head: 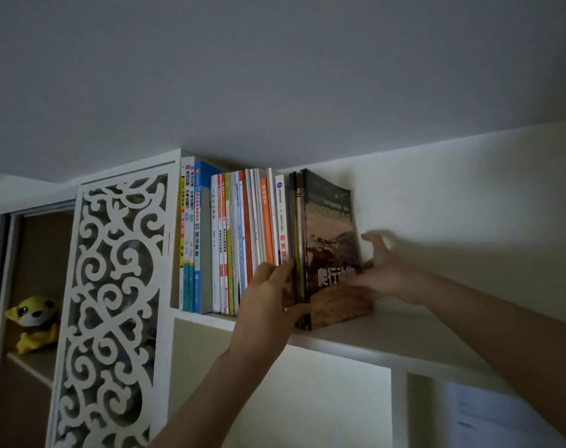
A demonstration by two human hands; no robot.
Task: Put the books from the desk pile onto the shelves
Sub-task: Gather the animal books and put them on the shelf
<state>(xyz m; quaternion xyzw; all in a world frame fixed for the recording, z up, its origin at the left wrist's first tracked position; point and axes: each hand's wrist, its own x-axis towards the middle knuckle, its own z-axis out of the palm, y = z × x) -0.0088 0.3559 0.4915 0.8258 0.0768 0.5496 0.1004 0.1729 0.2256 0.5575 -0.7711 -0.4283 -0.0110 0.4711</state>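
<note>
While the yellow plush toy (32, 318) sits tucked away in the far-left cubby and the white fretwork panel (113, 312) stands beside it, the action is all up on the top shelf (388, 334) — a row of upright books (236, 247) runs from the panel toward the middle, thin paperbacks packed spine-out. Next along, the person's left hand (268, 299) reaches up at the row's right end, fingers curled round the lower spines of the last few volumes, bracing them. Just right of it stands the brown-covered book (333, 253), upright on the shelf with its front cover facing out, last in line and leaning slightly against its neighbours. It looks like a slim softcover: light, bendy, with a glossy cover likely to slide under a loose touch, so the sensible hold is low down, cover and spine pinched together near the bottom edge where it bears on the board. Then the right hand (381, 270) — blurred, fingers spread and fairly straight against the cover's outer edge, apparently pressing rather than clasping — with bare shelf beyond it
</note>
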